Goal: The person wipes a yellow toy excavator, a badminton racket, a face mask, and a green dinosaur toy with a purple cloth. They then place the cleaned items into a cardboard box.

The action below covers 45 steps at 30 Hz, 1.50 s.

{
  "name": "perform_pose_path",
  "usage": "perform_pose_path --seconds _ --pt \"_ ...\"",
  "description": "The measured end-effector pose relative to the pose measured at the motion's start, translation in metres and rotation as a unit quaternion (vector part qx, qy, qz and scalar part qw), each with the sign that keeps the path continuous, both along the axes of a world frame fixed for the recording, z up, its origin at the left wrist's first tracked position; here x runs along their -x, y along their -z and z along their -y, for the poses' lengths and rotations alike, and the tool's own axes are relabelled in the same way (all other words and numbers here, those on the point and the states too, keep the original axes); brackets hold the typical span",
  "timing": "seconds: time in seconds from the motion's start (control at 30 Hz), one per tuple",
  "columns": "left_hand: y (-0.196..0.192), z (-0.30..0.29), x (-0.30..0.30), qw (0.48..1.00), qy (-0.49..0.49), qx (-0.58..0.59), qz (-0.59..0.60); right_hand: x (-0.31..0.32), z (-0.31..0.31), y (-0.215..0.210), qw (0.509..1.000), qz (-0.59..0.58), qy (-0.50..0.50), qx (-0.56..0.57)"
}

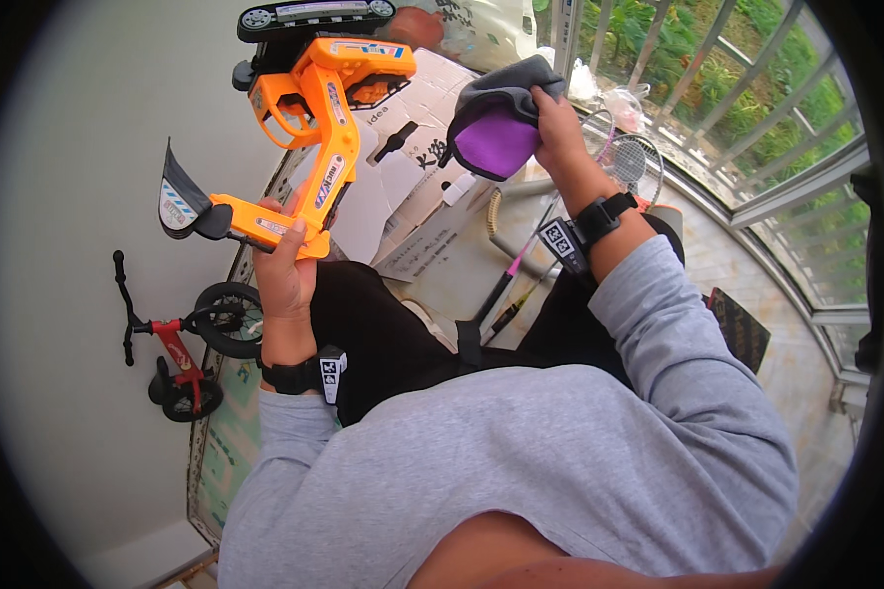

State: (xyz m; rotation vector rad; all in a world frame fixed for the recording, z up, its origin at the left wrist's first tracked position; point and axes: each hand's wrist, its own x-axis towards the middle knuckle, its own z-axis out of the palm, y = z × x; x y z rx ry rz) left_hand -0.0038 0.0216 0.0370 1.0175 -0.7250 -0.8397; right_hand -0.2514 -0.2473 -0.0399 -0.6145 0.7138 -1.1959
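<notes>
My left hand (287, 260) is closed around the bent arm of an orange toy excavator (336, 162). The toy is held up in the air, its black tracks at the top and its dark bucket (179, 201) hanging off to the left. To the right, my right hand (557, 126) grips a grey and purple cloth (501, 135) by its upper right edge. The cloth sags in folds, purple side showing, apart from the toy. My right fingertips are partly hidden behind the grey fabric.
An opened cardboard box (417, 211) lies beyond my knees. Badminton rackets (631, 159) and a coiled hose (496, 221) rest on the tiled floor to the right. A red balance bike (182, 353) stands at left by the wall. Metal railings (732, 59) line the far right.
</notes>
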Motion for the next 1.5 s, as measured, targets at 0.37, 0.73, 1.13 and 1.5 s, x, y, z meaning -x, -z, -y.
perform_pose_path --seconds 0.37,0.73,1.13,1.5 --pt "0.069 0.025 0.024 0.712 -0.023 -0.161 0.683 0.007 0.024 0.012 0.993 -0.058 0.079 0.071" --pt "0.127 0.017 0.085 0.556 0.153 -0.330 0.747 0.030 0.027 -0.002 0.906 -0.280 0.162 0.273" --pt "0.097 0.062 0.034 0.690 0.268 -0.296 0.603 -0.014 -0.010 0.017 0.646 -0.558 -0.040 0.519" --pt "0.129 0.146 -0.017 0.890 -0.006 -0.298 0.346 0.041 0.007 -0.046 0.615 -0.566 -0.349 0.423"
